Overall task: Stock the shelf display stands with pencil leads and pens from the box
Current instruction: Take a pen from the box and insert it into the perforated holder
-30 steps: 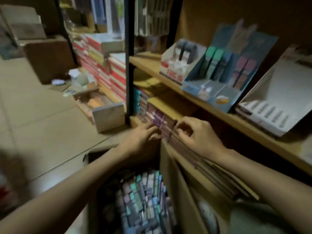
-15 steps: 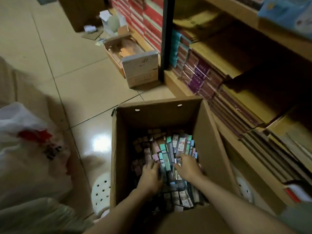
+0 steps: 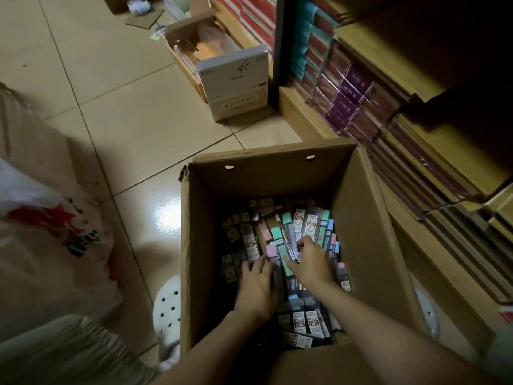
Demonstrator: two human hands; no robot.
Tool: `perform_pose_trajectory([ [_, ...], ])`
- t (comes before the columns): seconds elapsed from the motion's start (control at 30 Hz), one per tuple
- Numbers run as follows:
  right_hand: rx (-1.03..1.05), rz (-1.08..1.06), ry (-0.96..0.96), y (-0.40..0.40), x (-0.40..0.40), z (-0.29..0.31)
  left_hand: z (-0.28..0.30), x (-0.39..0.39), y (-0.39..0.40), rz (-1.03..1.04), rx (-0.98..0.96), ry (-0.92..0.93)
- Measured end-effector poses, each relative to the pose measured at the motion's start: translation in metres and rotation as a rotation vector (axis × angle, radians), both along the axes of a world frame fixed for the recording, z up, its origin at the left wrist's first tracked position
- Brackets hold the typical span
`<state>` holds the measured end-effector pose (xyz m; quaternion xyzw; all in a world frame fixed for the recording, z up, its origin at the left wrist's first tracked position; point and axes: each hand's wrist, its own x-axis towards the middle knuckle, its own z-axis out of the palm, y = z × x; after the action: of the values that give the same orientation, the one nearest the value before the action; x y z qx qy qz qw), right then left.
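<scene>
An open cardboard box [image 3: 361,218] stands on the floor tiles below me. Its bottom is covered with several slim pencil lead cases [image 3: 305,223] in mint, pink, blue and grey. Both my hands are down inside it. My left hand [image 3: 256,287] lies flat on the cases at the left, fingers spread. My right hand [image 3: 312,262] rests on the pile beside it, fingers curled over a few cases; whether it grips any is hidden. No display stand is in sight.
A wooden shelf unit [image 3: 299,112] with stacked notebooks runs along the right. A small open carton [image 3: 236,79] sits on the floor beyond the box. A white plastic bag [image 3: 41,232] lies at the left. White perforated shoes [image 3: 169,307] flank the box.
One second ago both hands were at the notebooks on the lower shelf. They dropped into the box, and the view tilted down; since then the fingers have shifted among the cases.
</scene>
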<state>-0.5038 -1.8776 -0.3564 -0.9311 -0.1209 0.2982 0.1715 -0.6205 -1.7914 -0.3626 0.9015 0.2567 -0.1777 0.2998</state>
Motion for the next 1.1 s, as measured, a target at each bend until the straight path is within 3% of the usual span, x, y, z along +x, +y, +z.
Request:
perform_pose_trajectory([
  [0.23,0.054,-0.144,0.103,-0.02,-0.002,-0.007,-0.003,0.021,-0.016,0.27,-0.051,-0.212],
  [0.5,0.079,-0.147,0.082,-0.027,0.001,-0.007,-0.011,0.043,-0.021,0.297,-0.01,-0.08],
  [0.8,0.014,-0.136,0.049,-0.03,0.004,0.004,-0.006,0.041,-0.017,0.342,-0.043,-0.082],
  [1.0,0.045,-0.117,0.105,-0.036,0.0,0.008,0.0,0.038,-0.014,0.586,-0.292,-0.233],
  [1.1,0.137,-0.198,0.16,-0.036,0.001,0.011,0.003,0.045,-0.006,0.815,-0.642,-0.186],
])
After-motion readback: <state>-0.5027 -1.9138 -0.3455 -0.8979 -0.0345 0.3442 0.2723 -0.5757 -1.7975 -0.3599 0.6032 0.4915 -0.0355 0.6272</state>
